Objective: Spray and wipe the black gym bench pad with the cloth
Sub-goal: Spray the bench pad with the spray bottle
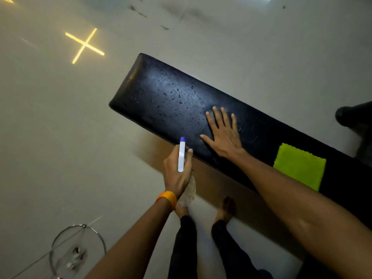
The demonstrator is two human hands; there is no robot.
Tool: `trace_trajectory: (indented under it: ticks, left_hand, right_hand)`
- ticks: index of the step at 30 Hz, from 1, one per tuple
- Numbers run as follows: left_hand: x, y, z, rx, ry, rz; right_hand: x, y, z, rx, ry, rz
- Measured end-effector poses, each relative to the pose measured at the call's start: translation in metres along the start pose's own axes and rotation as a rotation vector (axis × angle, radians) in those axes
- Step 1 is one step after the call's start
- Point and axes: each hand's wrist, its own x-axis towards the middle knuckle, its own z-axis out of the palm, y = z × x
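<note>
No legible text, label, brand, number or sign appears anywhere in the head view. The white spray bottle head with blue nozzle tip (181, 156) carries no readable marking, and the bright lime-green microfibre cloth (300, 166) shows no tag or print.

Left hand (177, 168) grips spray bottle (181, 156); right hand (223, 133) flat on wet bench pad (161, 93).

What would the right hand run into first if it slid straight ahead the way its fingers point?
Only the droplet-covered bench pad lies ahead of the right hand; nothing else stands in that line before the pad's far edge.
</note>
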Motion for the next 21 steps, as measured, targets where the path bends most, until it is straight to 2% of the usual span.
trace_trajectory:
  ticks: [8, 15, 21]
  left_hand:
    - [0.032, -0.026, -0.021, 0.002, 0.098, -0.115]
    - [0.053, -0.027, -0.035, -0.02, 0.148, -0.141]
    - [0.076, -0.023, -0.04, 0.072, 0.222, -0.233]
  right_hand:
    - [0.0, 0.003, 0.021, -0.073, 0.153, -0.005]
    - [0.0, 0.004, 0.023, -0.075, 0.161, -0.005]
    - [0.001, 0.004, 0.025, -0.076, 0.174, 0.002]
